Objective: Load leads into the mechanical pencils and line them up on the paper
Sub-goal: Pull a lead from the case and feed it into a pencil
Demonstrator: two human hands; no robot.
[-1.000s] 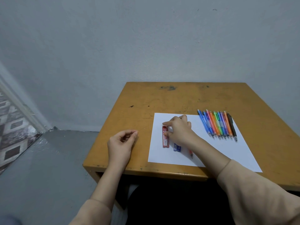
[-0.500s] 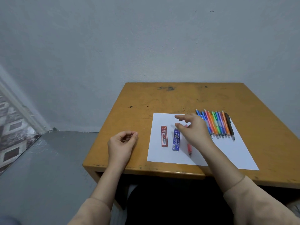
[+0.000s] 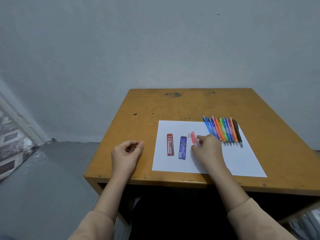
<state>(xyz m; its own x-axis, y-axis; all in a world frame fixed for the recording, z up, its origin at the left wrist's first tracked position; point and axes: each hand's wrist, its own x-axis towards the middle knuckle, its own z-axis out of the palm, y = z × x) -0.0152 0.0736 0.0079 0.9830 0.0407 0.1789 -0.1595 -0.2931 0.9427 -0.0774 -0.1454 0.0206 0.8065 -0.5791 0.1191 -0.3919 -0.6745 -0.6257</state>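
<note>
A white sheet of paper (image 3: 239, 161) lies on the wooden table (image 3: 155, 110). On its left part lie a red lead case (image 3: 170, 144) and a blue lead case (image 3: 182, 147), side by side. Right of them is a pink mechanical pencil (image 3: 193, 138); my right hand (image 3: 208, 149) pinches its near end with thumb and fingers, and the hand hides the pencil's lower part. Several coloured mechanical pencils (image 3: 223, 131) lie in a row at the paper's far right corner. My left hand (image 3: 126, 153) rests on the table left of the paper, fingers loosely curled, holding nothing.
The table stands against a grey wall (image 3: 155, 40). Its front edge (image 3: 173, 181) runs just below my wrists. Grey floor (image 3: 43, 187) and a patterned mat (image 3: 12, 146) lie to the left.
My right hand left the red lead case, moved right across the paper and took hold of the pink pencil. Both lead cases now lie uncovered. My left hand stayed still.
</note>
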